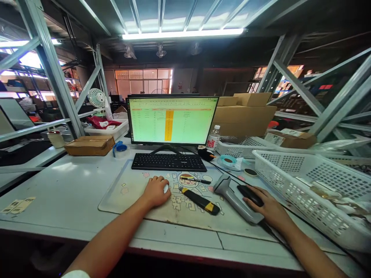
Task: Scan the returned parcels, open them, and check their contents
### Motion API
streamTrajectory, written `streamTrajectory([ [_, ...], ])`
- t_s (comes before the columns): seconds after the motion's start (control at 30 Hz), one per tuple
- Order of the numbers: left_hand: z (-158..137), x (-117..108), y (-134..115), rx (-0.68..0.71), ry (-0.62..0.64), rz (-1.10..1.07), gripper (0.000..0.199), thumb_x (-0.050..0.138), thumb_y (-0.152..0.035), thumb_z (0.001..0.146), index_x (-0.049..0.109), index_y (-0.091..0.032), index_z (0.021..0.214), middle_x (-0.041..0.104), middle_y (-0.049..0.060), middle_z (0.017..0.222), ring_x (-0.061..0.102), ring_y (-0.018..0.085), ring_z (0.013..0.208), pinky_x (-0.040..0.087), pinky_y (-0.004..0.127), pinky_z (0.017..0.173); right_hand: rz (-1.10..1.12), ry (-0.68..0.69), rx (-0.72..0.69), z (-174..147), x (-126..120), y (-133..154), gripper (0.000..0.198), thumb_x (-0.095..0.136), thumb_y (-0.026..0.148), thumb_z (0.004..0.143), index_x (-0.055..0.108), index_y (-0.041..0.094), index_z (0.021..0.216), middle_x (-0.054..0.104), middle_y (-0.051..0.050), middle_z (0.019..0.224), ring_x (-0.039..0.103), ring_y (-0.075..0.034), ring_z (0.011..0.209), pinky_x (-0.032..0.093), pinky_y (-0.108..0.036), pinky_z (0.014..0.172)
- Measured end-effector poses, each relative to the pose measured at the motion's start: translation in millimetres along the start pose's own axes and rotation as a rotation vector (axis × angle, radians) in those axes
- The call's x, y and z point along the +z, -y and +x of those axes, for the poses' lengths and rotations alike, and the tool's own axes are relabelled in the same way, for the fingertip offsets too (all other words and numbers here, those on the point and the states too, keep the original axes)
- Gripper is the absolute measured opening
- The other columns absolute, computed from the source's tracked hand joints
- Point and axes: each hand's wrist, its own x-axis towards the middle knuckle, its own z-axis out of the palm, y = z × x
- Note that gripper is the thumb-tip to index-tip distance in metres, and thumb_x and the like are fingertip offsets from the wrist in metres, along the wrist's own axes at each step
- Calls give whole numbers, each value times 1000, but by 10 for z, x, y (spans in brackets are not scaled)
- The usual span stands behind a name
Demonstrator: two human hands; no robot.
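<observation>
My left hand (156,192) rests on the desk mat (130,200) with its fingers curled. A small white rounded object (165,189) shows at its thumb side; its kind cannot be made out. My right hand (271,208) lies over a black computer mouse (251,195), fingers along its far side. Between the hands are a grey barcode scanner (237,200), a black and yellow utility knife (199,200) and a black pen (197,180). Beyond them is a black keyboard (169,162), in front of a monitor (150,125) showing a spreadsheet with an orange column.
White plastic baskets (295,193) line the right side. Tape rolls (228,160), a water bottle (213,138) and cardboard boxes (237,119) stand behind. A brown box (89,145) and blue tape (120,148) sit at left. The scanner cable runs near my right arm.
</observation>
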Motion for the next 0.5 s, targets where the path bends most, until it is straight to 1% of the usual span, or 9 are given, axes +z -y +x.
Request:
streamTrajectory([
  [0.07,-3,38,6,17,-7,36,35,53,-39,93,68,-24,121,64,10,129,56,32,118,45,49,101,-4,-7,-16,-2,2,44,71,51,70,84,66,21,134,62,-16,135,66,-37,116,54,-54,102],
  [0.2,13,93,-6,14,-18,75,36,52,-40,94,67,-23,121,63,11,129,55,33,118,44,51,101,-28,24,-32,-13,-9,72,67,47,66,88,67,21,135,61,-16,137,66,-36,117,55,-52,102],
  [0.33,16,92,-20,6,-11,72,38,53,-42,94,65,-24,124,63,10,131,54,34,121,43,51,103,-28,17,-31,-15,45,-26,68,47,67,86,67,23,134,61,-16,136,67,-37,115,54,-55,102],
  [0.5,-2,91,-25,-10,-22,61,37,53,-43,94,65,-25,124,62,10,132,53,33,122,42,51,104,1,2,-65,33,135,-129,68,48,68,85,68,23,132,61,-18,135,67,-41,114,54,-59,101],
])
